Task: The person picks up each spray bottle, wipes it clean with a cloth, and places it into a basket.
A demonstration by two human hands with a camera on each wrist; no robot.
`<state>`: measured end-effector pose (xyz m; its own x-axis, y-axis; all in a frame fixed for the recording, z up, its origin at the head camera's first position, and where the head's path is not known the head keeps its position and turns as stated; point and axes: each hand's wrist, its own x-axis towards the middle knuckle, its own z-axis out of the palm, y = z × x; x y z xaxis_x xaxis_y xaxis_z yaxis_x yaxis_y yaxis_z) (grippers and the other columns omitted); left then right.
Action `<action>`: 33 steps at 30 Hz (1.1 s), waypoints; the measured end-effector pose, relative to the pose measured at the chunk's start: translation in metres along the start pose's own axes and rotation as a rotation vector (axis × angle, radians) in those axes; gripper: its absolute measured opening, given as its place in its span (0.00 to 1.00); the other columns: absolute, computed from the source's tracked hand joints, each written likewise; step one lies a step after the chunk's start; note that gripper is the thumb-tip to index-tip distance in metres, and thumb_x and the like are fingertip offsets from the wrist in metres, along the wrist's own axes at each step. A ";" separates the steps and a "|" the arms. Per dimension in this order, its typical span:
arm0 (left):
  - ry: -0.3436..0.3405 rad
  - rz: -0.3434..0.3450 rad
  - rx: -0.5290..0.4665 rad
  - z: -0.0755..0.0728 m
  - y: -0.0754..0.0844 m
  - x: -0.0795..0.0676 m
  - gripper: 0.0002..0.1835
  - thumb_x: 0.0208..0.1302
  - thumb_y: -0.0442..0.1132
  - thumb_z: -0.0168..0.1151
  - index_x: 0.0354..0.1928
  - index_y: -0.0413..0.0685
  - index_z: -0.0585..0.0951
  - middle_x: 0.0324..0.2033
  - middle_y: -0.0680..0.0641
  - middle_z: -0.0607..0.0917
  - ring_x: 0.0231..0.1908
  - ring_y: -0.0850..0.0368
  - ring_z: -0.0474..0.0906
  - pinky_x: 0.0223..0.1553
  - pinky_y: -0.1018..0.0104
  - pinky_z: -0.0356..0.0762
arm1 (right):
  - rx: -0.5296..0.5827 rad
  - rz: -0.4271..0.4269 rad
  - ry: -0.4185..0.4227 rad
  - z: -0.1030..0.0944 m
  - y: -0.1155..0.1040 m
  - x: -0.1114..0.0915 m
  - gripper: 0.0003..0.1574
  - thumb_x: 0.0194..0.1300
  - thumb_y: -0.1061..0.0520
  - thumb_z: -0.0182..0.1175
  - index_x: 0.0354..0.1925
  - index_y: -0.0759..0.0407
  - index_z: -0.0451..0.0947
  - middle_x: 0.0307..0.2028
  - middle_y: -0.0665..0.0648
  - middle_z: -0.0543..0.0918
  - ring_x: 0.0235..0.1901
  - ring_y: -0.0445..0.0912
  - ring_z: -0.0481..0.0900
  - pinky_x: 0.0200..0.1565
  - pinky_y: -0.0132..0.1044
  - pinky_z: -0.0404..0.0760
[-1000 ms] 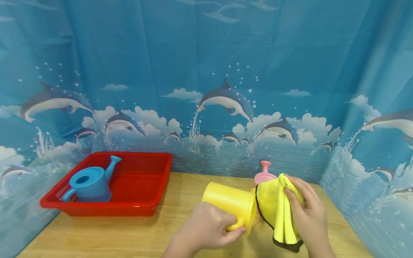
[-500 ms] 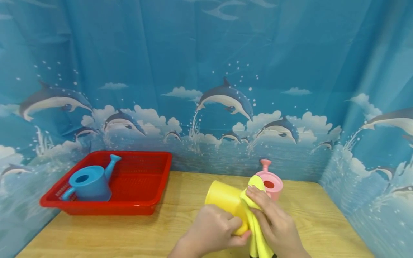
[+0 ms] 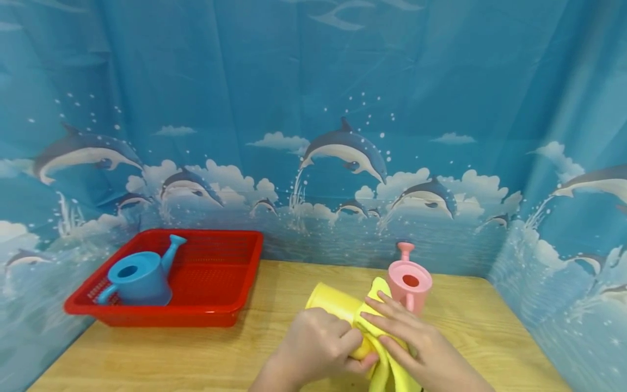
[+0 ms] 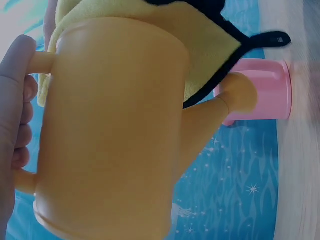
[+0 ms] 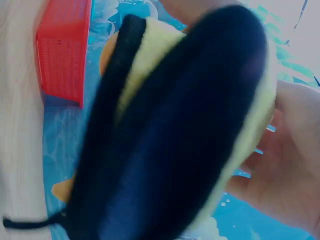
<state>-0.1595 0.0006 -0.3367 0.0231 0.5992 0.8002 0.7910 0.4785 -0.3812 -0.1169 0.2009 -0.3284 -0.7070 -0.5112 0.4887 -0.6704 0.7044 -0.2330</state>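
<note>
My left hand (image 3: 315, 343) grips the handle of a yellow watering can (image 3: 333, 299), which is tipped on its side over the table. In the left wrist view its spout (image 4: 205, 125) points away from the handle. A yellow cloth with a dark edging (image 4: 210, 50) covers the can's top end. My right hand (image 3: 421, 343) lies on that cloth with its fingers spread and fairly straight, pressing it to the can. From the right wrist, the cloth's dark underside (image 5: 170, 140) fills the middle and hides most of the can.
Just behind the right hand stands a pink watering can (image 3: 418, 272). A red plastic basket (image 3: 206, 309) is at the left of the wooden table (image 3: 196, 359), with a blue watering can (image 3: 142, 283) in it. A blue dolphin-print curtain (image 3: 274, 81) closes off the back and sides.
My right hand has brought the cloth leftward from beside the can onto its top end, and its fingers have spread out. The pink watering can has come into fuller view. The left hand keeps its grip.
</note>
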 end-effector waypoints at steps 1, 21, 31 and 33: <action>0.002 0.008 -0.002 -0.002 0.000 0.001 0.21 0.59 0.57 0.46 0.11 0.58 0.65 0.06 0.62 0.64 0.06 0.70 0.61 0.15 0.81 0.40 | 0.024 0.017 -0.026 0.000 0.000 0.000 0.27 0.63 0.52 0.53 0.59 0.36 0.64 0.61 0.40 0.64 0.62 0.40 0.60 0.46 0.46 0.75; 0.128 0.112 -0.005 -0.007 0.011 0.017 0.23 0.64 0.53 0.38 0.11 0.58 0.66 0.08 0.62 0.63 0.08 0.71 0.57 0.13 0.80 0.40 | 0.429 0.016 -0.337 0.012 0.005 0.039 0.21 0.68 0.50 0.44 0.58 0.38 0.66 0.62 0.43 0.63 0.59 0.42 0.65 0.52 0.36 0.70; 0.143 0.139 -0.063 -0.010 0.013 0.018 0.24 0.64 0.53 0.41 0.10 0.58 0.65 0.08 0.62 0.61 0.08 0.72 0.56 0.15 0.82 0.44 | 0.457 -0.073 -0.443 0.018 0.000 0.068 0.22 0.69 0.49 0.42 0.61 0.38 0.62 0.62 0.42 0.61 0.61 0.43 0.62 0.56 0.42 0.67; 0.155 0.148 -0.073 -0.010 0.013 0.018 0.23 0.64 0.54 0.42 0.10 0.58 0.66 0.08 0.62 0.61 0.09 0.73 0.56 0.15 0.82 0.45 | 0.450 -0.069 -0.473 0.019 -0.001 0.073 0.22 0.69 0.48 0.41 0.61 0.37 0.62 0.62 0.41 0.61 0.61 0.42 0.61 0.57 0.42 0.66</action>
<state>-0.1426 0.0111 -0.3223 0.2310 0.5510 0.8019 0.8140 0.3419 -0.4695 -0.1723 0.1534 -0.3087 -0.6128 -0.7815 0.1170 -0.6742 0.4399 -0.5932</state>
